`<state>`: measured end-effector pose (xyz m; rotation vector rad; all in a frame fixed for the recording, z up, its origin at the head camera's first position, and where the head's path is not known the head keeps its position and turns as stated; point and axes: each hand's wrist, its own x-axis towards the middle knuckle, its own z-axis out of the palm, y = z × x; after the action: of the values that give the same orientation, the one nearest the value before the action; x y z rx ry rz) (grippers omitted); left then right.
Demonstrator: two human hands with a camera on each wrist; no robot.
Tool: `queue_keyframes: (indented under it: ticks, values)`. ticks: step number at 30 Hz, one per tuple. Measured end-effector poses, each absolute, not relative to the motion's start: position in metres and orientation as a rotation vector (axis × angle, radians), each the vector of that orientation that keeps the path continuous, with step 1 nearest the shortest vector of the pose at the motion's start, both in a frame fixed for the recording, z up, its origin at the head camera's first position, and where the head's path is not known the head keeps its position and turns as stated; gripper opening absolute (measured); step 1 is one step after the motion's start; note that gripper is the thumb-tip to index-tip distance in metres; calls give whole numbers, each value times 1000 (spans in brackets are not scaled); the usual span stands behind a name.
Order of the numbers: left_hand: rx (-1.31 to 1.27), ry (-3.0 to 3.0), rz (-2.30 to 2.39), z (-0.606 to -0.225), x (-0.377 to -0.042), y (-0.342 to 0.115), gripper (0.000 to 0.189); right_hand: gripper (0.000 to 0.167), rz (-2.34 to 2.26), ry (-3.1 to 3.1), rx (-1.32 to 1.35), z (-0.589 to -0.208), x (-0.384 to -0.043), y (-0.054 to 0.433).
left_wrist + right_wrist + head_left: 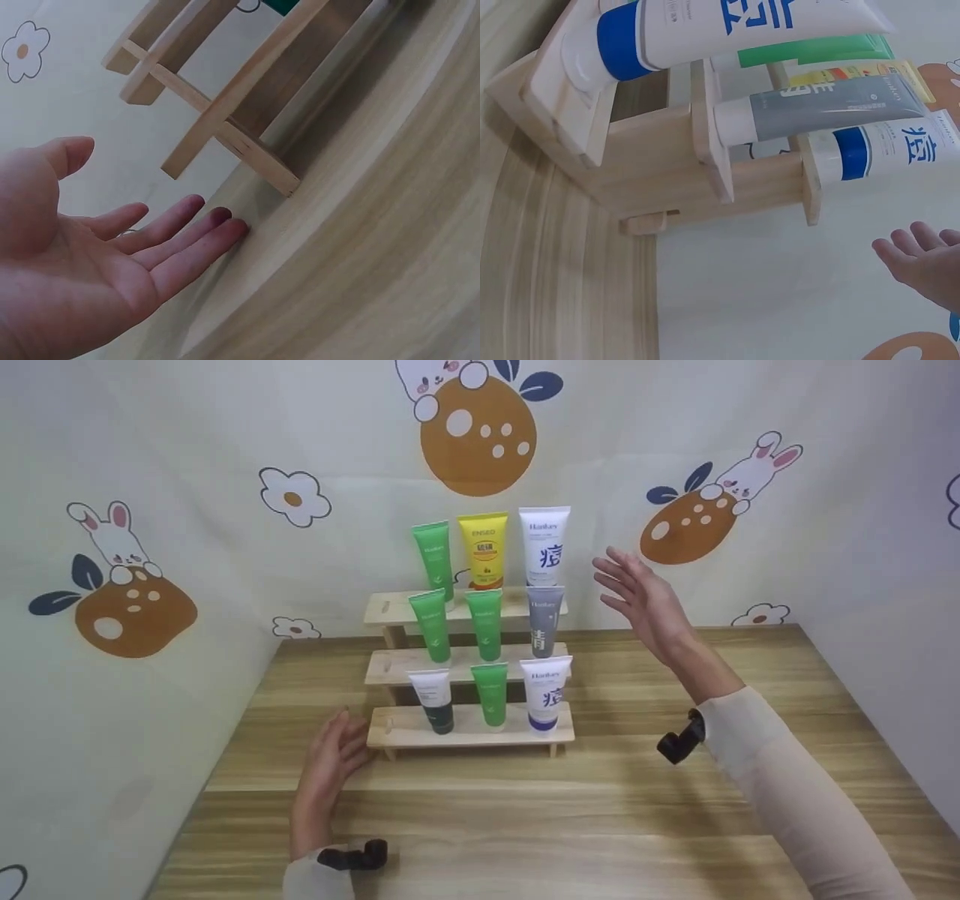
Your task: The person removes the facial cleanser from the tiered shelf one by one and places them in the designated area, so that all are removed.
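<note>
**Left hand (334, 761), pale three-tiered wooden rack (460, 661), right hand (645, 604)**

At the lower left of the head view, the left hand is just beside the left end of the rack's lowest shelf, a cream sleeve (319, 879) at its wrist. In the left wrist view its palm faces up, the four fingers extended with small gaps, the thumb held well apart, the fingertips just short of the rack's foot.

The rack stands mid-frame on a wood-grain tabletop (480, 825), bearing nine squeeze tubes, caps down. Its left column has, top to bottom, a slim green tube (433, 556), a second green tube (430, 626) and a white tube with a dark-green lower part (433, 703). The middle column has a yellow printed tube (483, 551), a third green tube (486, 624) and a fourth green tube (491, 695). The right column has a white tube with blue lettering (545, 546), a grey tube (544, 622) and a second blue-lettered white tube (546, 695).

Right of centre, the right hand is raised beside the upper tiers, apart from the tubes, fingers straight and slightly spread; its thumb's position is unclear. Its fingertips show at the lower right of the right wrist view.
</note>
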<state>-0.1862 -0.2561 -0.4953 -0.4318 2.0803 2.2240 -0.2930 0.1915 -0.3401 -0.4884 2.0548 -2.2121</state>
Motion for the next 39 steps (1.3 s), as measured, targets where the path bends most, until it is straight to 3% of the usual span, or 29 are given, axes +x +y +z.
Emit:
queue_keyframes:
  ticks: [16,32,39]
  values:
    - [-421,2026,2243,-511,-183,-250,55,67,-2223,2223,-370,-323,-307,163]
    - [-480,2033,2342,-524,-188,-245,49,53,-2256,2323,-271,-316,-323,141]
    - [-536,2055,2344,-523,-189,-243,55,51,-2212,2357,-228,-318,-328,133]
